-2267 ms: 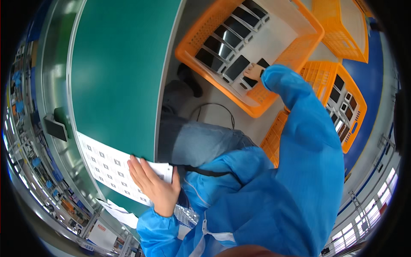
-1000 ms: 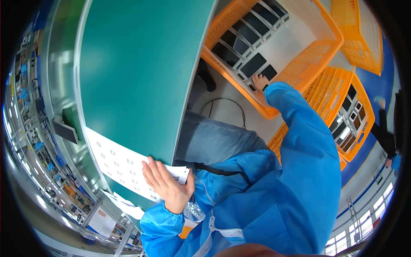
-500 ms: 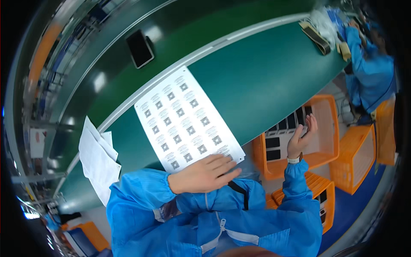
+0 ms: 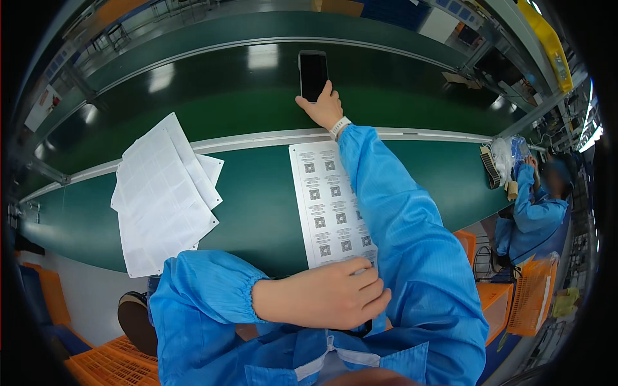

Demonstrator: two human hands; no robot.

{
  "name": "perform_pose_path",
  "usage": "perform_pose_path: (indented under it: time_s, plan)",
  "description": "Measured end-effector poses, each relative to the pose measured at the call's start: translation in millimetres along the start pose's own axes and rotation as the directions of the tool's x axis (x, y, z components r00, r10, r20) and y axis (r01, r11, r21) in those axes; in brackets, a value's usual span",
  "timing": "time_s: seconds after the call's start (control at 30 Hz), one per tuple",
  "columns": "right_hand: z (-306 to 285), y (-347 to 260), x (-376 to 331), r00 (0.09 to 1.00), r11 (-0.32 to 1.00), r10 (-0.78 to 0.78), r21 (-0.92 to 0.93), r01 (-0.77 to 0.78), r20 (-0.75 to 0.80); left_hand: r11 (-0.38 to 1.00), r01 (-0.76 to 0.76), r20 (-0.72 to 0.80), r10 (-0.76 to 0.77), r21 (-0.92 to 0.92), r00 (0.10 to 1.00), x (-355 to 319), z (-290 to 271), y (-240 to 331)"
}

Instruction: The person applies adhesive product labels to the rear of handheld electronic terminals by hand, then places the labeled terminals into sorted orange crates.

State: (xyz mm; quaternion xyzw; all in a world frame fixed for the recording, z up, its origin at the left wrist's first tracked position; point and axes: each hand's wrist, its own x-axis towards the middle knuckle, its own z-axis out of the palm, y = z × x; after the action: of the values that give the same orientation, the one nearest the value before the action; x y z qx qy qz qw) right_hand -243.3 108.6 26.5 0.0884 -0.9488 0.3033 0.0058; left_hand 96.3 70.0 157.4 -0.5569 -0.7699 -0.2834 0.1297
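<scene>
My right hand (image 4: 324, 109) reaches over the table's far rail, its thumb and fingers closed round the near end of a dark-screened smartphone (image 4: 313, 74) on the dark green belt. A white sheet of labels (image 4: 322, 212) printed with square black codes lies on the green table. My right sleeve covers the sheet's right side. Over the sheet's near edge, my left hand (image 4: 331, 294) has its fingers curled inward. Its thumb and fingertips are mostly hidden, so anything pinched there cannot be made out.
A stack of loose white sheets (image 4: 161, 199) lies on the left of the table (image 4: 257, 212). Orange crates (image 4: 531, 296) stand at the lower right. On the right, another person in blue (image 4: 534, 219) works beside clear plastic bags (image 4: 502, 154) at the table's end.
My right hand has moved from the orange crate on the right to the smartphone on the belt. My left hand stays by the sheet's near edge, fingers more curled. The view has turned.
</scene>
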Motion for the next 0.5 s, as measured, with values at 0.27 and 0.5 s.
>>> perform_pose_path:
  time_s: [0.27, 0.5]
  plan:
    - [44.8, -22.8, 48.9, 0.958, 0.954, 0.077, -0.257, -0.151, -0.278, 0.907, -0.256, -0.252, 0.348, 0.334, 0.903, -13.9, -43.8, 4.7]
    - [-58.2, 50.5, 6.2, 0.923, 0.319, 0.073, 0.868, -0.380, 0.377, 0.975, 0.102, -0.199, -0.063, 0.196, 0.978, -7.2, -2.2, -70.9]
